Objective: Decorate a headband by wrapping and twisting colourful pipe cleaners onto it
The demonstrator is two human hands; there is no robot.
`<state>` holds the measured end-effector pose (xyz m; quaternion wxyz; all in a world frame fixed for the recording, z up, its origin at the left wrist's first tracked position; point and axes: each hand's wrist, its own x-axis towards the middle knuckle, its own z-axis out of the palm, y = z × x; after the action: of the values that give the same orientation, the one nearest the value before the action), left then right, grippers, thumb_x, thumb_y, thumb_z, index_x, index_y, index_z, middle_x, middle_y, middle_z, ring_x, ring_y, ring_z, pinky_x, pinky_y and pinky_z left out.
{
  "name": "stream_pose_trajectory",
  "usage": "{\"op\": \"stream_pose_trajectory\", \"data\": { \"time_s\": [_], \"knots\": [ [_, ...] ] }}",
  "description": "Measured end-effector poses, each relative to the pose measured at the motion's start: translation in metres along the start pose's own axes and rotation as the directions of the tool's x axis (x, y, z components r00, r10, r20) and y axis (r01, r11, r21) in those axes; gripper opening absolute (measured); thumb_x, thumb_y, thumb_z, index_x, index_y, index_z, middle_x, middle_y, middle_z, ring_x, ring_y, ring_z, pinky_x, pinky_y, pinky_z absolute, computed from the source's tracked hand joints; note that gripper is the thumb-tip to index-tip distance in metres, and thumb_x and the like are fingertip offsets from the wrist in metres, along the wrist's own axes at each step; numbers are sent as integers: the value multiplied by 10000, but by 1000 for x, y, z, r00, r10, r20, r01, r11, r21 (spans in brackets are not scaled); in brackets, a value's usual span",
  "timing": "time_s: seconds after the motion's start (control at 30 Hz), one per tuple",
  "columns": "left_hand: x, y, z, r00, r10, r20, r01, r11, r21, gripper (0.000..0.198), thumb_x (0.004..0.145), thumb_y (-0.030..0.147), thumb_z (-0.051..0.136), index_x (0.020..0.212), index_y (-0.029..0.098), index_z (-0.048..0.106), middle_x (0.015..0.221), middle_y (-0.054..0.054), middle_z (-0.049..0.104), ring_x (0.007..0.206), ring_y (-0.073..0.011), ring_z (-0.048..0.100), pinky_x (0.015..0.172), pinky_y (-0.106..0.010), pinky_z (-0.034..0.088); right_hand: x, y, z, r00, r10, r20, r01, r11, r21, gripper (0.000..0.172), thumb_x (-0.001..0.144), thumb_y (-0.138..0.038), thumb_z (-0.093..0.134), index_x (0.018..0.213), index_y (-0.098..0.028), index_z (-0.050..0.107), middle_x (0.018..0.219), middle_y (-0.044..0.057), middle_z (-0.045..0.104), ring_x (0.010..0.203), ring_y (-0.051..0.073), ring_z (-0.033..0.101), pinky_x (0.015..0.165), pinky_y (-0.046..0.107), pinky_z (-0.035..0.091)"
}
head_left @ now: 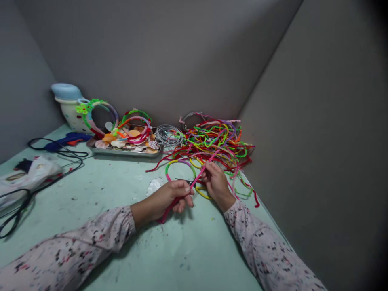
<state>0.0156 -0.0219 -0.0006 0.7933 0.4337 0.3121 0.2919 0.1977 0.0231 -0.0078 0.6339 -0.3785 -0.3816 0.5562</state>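
Note:
A pink pipe cleaner (198, 176) is stretched on a slant between my two hands. My left hand (174, 194) pinches it between thumb and forefinger, and its lower end hangs out below the palm. Farther up, my right hand (216, 182) grips it with the fingertips, with the upper end sticking out toward the pile. Just behind my hands lies a ring wrapped in several colours (166, 171). Scissors with yellow handles (203, 194) lie partly hidden by my right hand. A white shell (154, 186) rests beside my left wrist.
Tangled pipe cleaners (212, 135) are heaped at the back right, next to coiled grey wire (169, 135). A metal tray (130, 152) holds shells and wrapped rings. At left are a blue glue gun (68, 139), a black cord (80, 161), a plastic bag (42, 169) and a blue-lidded container (71, 111).

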Motion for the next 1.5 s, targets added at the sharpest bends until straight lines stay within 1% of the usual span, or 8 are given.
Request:
{"op": "stream_pose_trajectory", "data": {
  "time_s": [0.23, 0.47, 0.6, 0.73, 0.93, 1.17, 1.3, 1.5],
  "knots": [
    [-3, -2, 1, 1000, -12, -3, 12, 989, -146, 156, 884, 269, 591, 908, 115, 588, 687, -43, 674, 415, -50, 550, 388, -123, 404, 2, 1, -3, 1000, 3, -12, -3, 1000, -18, 251, 724, -380, 729, 677, -191, 571, 533, -57, 513, 450, 65, 429, 394, 174, 299],
    [1, -5, -2, 998, 20, -62, -29, 989, -143, 123, 876, 239, 586, 855, 119, 568, 718, -51, 679, 414, -61, 552, 346, -134, 367, 11, 2, -13, 972, -119, -203, 116, 993, -24, 305, 746, -451, 713, 700, -198, 550, 538, -66, 506, 449, 65, 453, 393, 176, 306],
    [2, -5, -3, 995, 39, -87, -52, 988, -146, 96, 874, 215, 581, 854, 123, 564, 698, -32, 664, 411, -54, 544, 349, -128, 367, 3, 2, -8, 999, -1, -43, -3, 996, -90, 356, 773, -544, 657, 810, -192, 624, 597, -34, 570, 459, 78, 481, 400, 188, 333],
    [2, -4, -4, 991, 63, -116, -80, 986, -148, 93, 877, 218, 575, 868, 127, 565, 692, -21, 654, 416, -53, 545, 354, -128, 377, -7, 8, -3, 983, 96, 155, -55, 967, -251, 341, 790, -529, 645, 797, -188, 644, 551, -34, 570, 458, 84, 485, 436, 195, 353],
    [1, -2, -2, 994, 27, -107, -38, 994, -104, 103, 876, 225, 574, 826, 137, 557, 632, -8, 639, 402, -51, 546, 352, -115, 365, -9, 11, -4, 986, 24, 163, 26, 953, -301, 334, 826, -481, 622, 675, -185, 585, 507, -48, 533, 427, 72, 434, 430, 194, 321],
    [0, 0, 3, 995, -26, -95, 26, 1000, -7, 169, 877, 249, 560, 749, 146, 522, 572, -3, 616, 340, -53, 503, 293, -121, 301, -15, 4, 4, 987, -58, 150, 107, 934, -340, 301, 823, -442, 621, 666, -191, 567, 520, -55, 491, 455, 83, 402, 444, 211, 308],
    [0, 0, 3, 994, 2, -107, -5, 999, -33, 135, 880, 249, 562, 800, 143, 539, 587, 3, 614, 356, -53, 512, 303, -122, 298, -17, 0, 6, 983, -142, 116, 177, 900, -397, 313, 842, -466, 591, 682, -199, 561, 543, -48, 507, 480, 96, 419, 468, 225, 335],
    [1, -3, 0, 995, 75, -73, -83, 989, -121, 147, 907, 257, 545, 912, 115, 579, 769, -67, 675, 498, -76, 603, 448, -158, 439, -7, -2, -2, 956, -288, -49, 246, 885, -395, 361, 877, -503, 534, 659, -217, 506, 527, -54, 493, 471, 101, 424, 477, 238, 344]
  ]
}}
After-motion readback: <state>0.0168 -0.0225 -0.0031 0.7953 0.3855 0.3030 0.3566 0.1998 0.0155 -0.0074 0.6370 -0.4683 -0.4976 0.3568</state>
